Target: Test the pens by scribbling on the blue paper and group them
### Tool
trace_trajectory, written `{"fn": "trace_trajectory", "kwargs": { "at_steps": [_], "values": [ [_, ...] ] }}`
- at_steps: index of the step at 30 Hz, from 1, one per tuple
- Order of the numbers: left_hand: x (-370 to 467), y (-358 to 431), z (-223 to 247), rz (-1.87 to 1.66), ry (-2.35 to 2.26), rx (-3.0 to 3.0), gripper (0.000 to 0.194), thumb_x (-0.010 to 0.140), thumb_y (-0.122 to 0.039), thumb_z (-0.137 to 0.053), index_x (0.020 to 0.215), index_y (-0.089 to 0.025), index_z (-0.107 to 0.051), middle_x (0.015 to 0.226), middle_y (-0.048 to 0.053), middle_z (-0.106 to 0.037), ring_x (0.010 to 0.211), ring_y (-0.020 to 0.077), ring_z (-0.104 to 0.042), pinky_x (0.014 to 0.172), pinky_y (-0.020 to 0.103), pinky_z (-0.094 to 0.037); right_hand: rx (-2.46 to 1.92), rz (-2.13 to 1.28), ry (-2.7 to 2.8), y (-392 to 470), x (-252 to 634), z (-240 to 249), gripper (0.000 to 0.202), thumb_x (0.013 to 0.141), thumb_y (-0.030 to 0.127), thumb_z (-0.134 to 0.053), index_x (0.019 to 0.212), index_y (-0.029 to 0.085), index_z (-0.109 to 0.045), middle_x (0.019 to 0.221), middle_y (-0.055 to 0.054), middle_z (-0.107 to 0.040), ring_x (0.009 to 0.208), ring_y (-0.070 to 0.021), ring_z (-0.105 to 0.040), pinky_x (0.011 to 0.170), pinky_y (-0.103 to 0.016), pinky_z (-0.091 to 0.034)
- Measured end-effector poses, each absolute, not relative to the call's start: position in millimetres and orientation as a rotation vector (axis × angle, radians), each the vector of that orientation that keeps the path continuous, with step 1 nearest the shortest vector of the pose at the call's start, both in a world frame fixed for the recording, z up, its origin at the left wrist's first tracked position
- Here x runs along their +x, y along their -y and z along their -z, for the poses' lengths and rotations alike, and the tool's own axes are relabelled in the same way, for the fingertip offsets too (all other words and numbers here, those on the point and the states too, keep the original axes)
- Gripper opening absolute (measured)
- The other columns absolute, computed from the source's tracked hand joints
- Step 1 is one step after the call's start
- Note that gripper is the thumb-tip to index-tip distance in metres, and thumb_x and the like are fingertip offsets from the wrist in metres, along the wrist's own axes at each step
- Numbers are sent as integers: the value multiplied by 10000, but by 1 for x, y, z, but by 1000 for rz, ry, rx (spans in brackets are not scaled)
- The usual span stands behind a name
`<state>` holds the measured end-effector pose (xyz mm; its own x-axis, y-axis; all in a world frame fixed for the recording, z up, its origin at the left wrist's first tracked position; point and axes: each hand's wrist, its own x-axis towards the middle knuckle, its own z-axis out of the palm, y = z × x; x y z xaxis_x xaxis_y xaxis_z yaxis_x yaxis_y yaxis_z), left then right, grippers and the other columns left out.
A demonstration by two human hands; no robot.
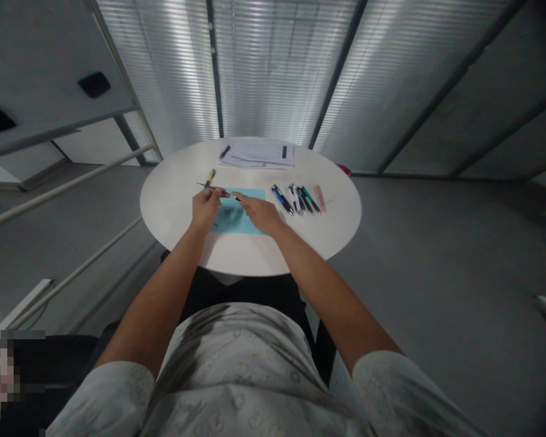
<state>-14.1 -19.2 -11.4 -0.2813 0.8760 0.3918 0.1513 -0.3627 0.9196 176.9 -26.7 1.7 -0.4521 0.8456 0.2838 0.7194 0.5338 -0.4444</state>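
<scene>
Over a light blue sheet [243, 226], my two hands are close together, fingertips nearly meeting. My left hand [204, 208] pinches a thin dark stick [202, 184], which looks like a pen refill and sticks out to the left. My right hand [261, 213] has its fingers together and reaching left, with a small dark piece [237, 199] at the fingertips; its kind is too small to make out. Small metallic-looking bits [227, 210] lie on the sheet between the hands. Just beyond my left hand is a yellow and black pen-like item [210, 176].
Several pens [303, 199], one of them blue [282, 199], lie right of the sheet, beside a pink item [321, 198]. Papers [257, 153] with a dark pen [225, 152] are at the far side of the round white table [341, 227]. A white rail [73, 182] runs at left.
</scene>
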Motion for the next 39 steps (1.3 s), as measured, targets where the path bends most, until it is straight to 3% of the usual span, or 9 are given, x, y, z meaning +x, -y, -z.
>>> {"fn": "trace_trajectory", "kwargs": {
  "at_steps": [8, 18, 26, 39],
  "values": [
    [-14, 21, 8, -1711, -1316, 1289, 277, 902, -418, -624, 782, -173, -672, 771, 74, -748, 568, 104, -521, 585, 262, -414, -1293, -406, 2260, 27, 180, -3, 478, 1096, 388, -386, 1552, 375, -529, 1087, -31, -791, 1019, -240, -709, 886, -351, -516],
    [-14, 21, 13, -1622, -1256, 1353, 253, 893, -383, -637, 769, -168, -689, 776, 87, -761, 572, 117, -559, 598, 271, -449, -1254, -472, 2216, 25, 179, 0, 478, 1094, 432, -386, 1528, 347, -567, 1060, -37, -795, 959, -227, -723, 913, -359, -512],
    [-14, 21, 13, -1670, -1231, 1317, 240, 889, -362, -625, 749, -174, -674, 738, 81, -746, 564, 114, -550, 580, 262, -425, -1260, -465, 2242, 25, 180, 0, 470, 1088, 435, -402, 1519, 366, -577, 1061, -33, -797, 1027, -243, -723, 924, -372, -522],
    [-13, 24, 15, -1439, -1314, 1561, 321, 833, -458, -670, 750, -156, -738, 665, 34, -687, 596, 128, -544, 621, 269, -436, -1191, -531, 2209, 27, 178, 3, 456, 1088, 421, -414, 1470, 266, -608, 1047, -49, -785, 936, -207, -706, 874, -322, -482]
  ]
}}
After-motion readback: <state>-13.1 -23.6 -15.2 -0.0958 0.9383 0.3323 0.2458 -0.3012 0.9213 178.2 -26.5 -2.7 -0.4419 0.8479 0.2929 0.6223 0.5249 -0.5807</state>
